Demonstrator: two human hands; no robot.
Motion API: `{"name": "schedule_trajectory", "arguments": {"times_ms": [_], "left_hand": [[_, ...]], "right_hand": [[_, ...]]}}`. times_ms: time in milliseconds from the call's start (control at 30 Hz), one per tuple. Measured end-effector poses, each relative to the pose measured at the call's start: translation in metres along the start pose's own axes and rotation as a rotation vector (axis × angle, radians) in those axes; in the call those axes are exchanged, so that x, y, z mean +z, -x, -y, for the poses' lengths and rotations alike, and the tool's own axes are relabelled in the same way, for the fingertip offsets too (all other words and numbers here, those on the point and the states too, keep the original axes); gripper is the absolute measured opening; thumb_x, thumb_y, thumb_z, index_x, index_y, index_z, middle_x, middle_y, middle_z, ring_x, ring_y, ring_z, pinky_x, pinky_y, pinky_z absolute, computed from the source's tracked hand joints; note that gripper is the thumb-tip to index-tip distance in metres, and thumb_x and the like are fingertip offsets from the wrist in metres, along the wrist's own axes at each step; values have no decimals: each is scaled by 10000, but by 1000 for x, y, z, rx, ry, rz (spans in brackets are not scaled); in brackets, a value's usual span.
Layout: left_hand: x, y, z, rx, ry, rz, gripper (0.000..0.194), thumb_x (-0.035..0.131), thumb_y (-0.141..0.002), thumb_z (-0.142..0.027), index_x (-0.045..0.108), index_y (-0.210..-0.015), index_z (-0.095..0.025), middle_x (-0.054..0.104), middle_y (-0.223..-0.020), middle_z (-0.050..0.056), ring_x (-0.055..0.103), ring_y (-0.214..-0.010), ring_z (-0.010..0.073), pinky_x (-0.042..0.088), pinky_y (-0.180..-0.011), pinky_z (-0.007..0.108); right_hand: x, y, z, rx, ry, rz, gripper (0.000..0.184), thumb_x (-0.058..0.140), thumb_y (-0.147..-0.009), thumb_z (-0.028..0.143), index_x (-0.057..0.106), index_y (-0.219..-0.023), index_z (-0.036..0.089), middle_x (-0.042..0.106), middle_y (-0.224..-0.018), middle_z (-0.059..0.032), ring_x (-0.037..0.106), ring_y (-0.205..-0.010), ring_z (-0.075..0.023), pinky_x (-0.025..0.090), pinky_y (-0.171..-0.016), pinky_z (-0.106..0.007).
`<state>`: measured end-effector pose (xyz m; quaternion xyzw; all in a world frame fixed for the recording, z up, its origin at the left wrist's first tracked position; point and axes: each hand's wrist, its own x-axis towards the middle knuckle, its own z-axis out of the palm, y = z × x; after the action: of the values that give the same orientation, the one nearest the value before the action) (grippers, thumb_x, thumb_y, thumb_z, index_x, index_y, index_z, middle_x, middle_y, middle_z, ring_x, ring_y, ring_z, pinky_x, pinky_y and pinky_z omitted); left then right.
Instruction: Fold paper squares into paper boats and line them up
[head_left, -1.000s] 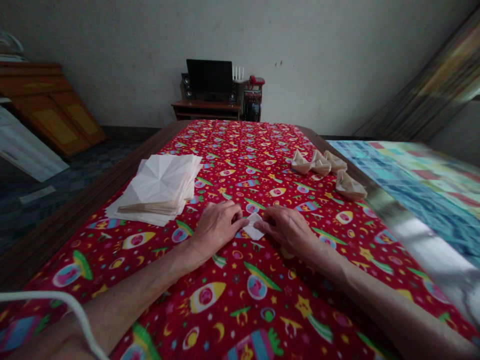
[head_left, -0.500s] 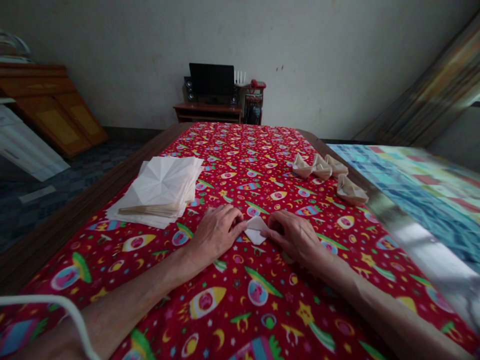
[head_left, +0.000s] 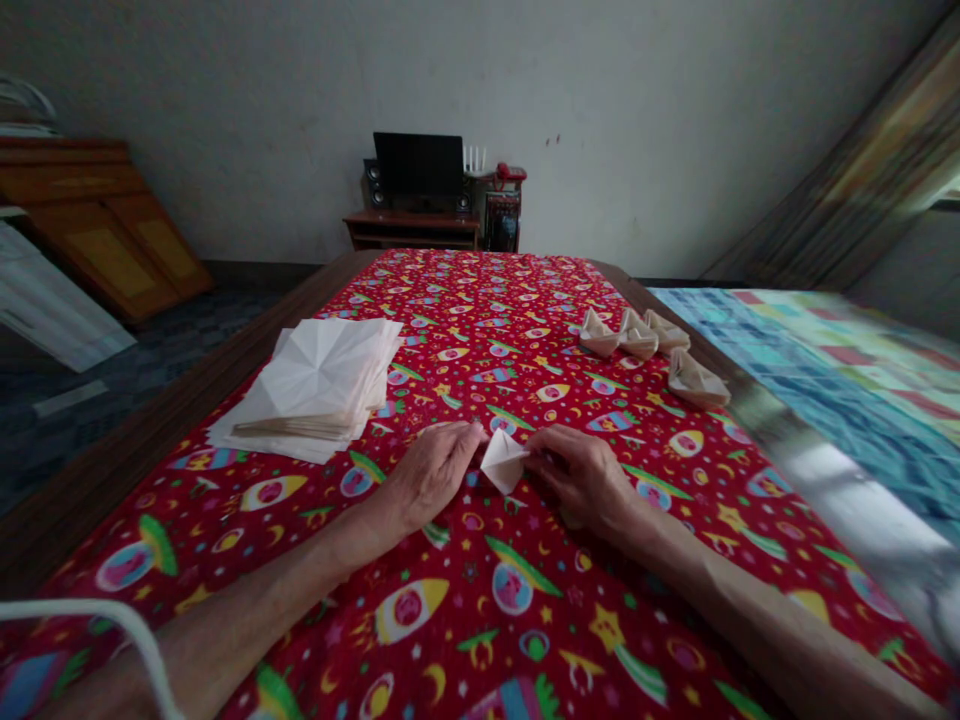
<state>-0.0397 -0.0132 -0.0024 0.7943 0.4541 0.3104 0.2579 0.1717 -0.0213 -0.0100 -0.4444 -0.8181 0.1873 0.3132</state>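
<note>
A small folded piece of white paper (head_left: 502,463) lies on the red patterned tablecloth (head_left: 409,660) in front of me, one corner pointing toward me. My right hand (head_left: 589,470) pinches its right corner between thumb and fingers. Just left of the paper, my left hand (head_left: 435,470) rests on the cloth with its fingers together, the tips close to the paper's upper left edge and holding nothing I can see. A stack of creased white paper sheets (head_left: 315,365) lies to the left. Several folded paper boats (head_left: 697,380) sit on the right.
A white cable (head_left: 127,615) curves over my left forearm at the lower left. Beyond the table stand a monitor (head_left: 418,165) and a red telephone (head_left: 510,174). A wooden cabinet (head_left: 112,230) is at the left, a bed (head_left: 795,370) at the right.
My left fingers have come off the left side of the folded paper. The paper has turned in my right hand, with a corner now toward me. The view has shifted slightly.
</note>
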Motion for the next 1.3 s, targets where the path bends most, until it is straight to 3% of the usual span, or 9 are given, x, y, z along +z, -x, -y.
{"name": "schedule_trajectory", "arguments": {"times_ms": [67,367,633,833,1033,1167,1300], "left_hand": [[-2,0,-3,-35,28,4,444,246,-969,-355,600,-766,-181,653,-769,23,601,-745,153,438,-694,243],[2,1,-2,43,-122,-42,281,468,-884,-349,601,-713,-171,617,-704,-5,565,-679,128,401,-643,220],[0,0,-3,18,-102,-29,282,468,-877,-330,612,-701,-162,606,-678,-13,543,-637,114,385,-609,212],[0,1,-1,2,-63,-38,313,459,-900,-344,625,-715,-154,601,-673,-14,543,-641,112,388,-611,208],[0,2,-8,100,-12,-59,280,484,-907,-287,633,-709,-156,607,-683,-6,556,-654,111,402,-623,200],[3,3,-14,196,-16,-98,235,513,-895,-240,648,-723,-151,610,-692,5,564,-660,113,414,-638,205],[3,2,-18,140,38,-142,136,599,-850,-245,683,-807,-147,643,-754,17,588,-676,118,437,-632,206]], "right_hand": [[0,1,1,-50,5,-6,129,498,-875,223,587,-791,181,619,-727,-25,539,-640,-124,394,-584,-217],[-2,4,5,-177,190,-53,133,477,-891,193,599,-839,173,623,-767,-51,547,-680,-138,398,-604,-235],[0,2,3,-209,199,-48,125,484,-891,179,601,-846,166,627,-757,-45,553,-682,-140,406,-609,-240],[-7,6,11,-181,108,-11,138,484,-909,234,609,-925,176,632,-819,-56,567,-729,-150,429,-655,-257],[-9,1,14,-90,-49,-175,192,581,-870,349,640,-962,191,630,-882,-56,581,-807,-168,451,-709,-277],[-6,-5,14,50,-197,-63,138,598,-855,301,680,-824,194,656,-738,-12,579,-642,-125,432,-590,-230],[-5,-3,16,56,-224,-61,123,598,-850,250,675,-779,185,653,-705,-2,582,-639,-121,421,-591,-226]]}}
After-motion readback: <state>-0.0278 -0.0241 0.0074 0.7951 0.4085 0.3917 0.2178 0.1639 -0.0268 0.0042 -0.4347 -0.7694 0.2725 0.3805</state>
